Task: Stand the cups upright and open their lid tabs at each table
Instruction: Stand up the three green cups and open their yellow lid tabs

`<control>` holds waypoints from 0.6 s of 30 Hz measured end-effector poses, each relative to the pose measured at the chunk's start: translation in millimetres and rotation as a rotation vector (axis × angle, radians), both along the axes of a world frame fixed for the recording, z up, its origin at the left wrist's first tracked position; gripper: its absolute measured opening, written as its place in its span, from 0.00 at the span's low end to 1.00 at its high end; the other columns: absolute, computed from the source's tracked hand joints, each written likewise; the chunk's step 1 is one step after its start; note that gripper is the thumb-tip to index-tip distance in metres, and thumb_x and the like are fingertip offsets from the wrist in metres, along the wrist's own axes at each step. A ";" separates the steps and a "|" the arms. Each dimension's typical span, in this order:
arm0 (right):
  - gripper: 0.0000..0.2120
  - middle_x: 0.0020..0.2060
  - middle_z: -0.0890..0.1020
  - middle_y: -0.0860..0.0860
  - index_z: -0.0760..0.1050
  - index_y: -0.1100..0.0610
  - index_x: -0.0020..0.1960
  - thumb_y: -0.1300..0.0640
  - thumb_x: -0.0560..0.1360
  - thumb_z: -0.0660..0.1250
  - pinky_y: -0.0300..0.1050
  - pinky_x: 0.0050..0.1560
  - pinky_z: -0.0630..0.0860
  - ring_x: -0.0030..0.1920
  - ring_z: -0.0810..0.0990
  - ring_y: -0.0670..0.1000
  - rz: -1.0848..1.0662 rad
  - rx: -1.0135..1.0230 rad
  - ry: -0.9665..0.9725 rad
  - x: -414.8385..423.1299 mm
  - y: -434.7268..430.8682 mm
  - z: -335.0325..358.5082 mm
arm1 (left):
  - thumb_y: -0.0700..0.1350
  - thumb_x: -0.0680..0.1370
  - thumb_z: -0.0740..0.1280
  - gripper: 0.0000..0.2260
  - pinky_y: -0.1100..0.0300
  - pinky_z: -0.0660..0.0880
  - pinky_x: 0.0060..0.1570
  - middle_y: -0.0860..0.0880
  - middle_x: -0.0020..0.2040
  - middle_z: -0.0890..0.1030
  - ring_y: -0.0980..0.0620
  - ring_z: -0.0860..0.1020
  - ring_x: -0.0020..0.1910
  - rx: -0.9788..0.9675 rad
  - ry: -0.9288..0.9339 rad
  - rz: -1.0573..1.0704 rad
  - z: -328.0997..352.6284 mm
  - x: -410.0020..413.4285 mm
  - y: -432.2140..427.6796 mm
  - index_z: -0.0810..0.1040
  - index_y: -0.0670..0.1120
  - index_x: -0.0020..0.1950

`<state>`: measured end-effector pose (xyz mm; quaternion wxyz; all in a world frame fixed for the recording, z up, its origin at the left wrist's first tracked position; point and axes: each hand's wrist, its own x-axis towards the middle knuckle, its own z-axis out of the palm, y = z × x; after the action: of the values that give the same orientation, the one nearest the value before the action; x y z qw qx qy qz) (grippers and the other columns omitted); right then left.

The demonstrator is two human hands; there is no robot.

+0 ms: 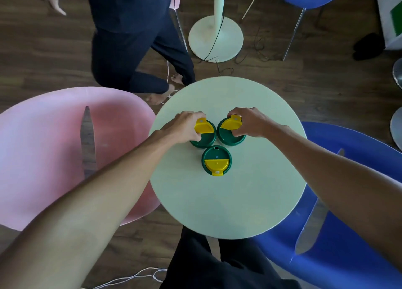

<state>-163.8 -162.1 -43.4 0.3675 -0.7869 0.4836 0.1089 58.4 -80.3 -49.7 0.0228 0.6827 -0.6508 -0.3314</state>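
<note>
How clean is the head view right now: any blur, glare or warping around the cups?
Head view: three cups sharp, near cup with no glare; strong wide-angle warping bends the round table and forearms; left hand and right hand crisp; soft, even light.

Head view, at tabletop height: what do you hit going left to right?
pink chair → left hand → left cup → right cup → right hand → blue chair. The near cup is left out, since it sits between the two.
</note>
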 end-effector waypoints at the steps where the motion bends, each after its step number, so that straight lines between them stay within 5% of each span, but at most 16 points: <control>1: 0.29 0.56 0.80 0.57 0.72 0.49 0.67 0.54 0.67 0.74 0.44 0.40 0.71 0.49 0.73 0.54 -0.006 0.001 0.001 -0.6 0.8 -0.2 | 0.44 0.67 0.74 0.26 0.49 0.78 0.48 0.45 0.56 0.80 0.43 0.77 0.49 0.001 0.000 0.002 0.2 -0.2 0.2 0.74 0.50 0.65; 18: 0.28 0.63 0.74 0.57 0.67 0.50 0.69 0.54 0.71 0.72 0.46 0.49 0.69 0.57 0.73 0.56 -0.105 0.043 -0.016 -12.3 16.8 -11.4 | 0.45 0.74 0.68 0.26 0.50 0.73 0.59 0.46 0.67 0.74 0.44 0.73 0.63 0.000 0.013 0.111 -1.3 -9.0 18.6 0.67 0.52 0.72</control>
<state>-176.1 -145.3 -54.8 0.3932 -0.7533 0.5188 0.0936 49.3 -61.7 -50.9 0.0453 0.7157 -0.6116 -0.3341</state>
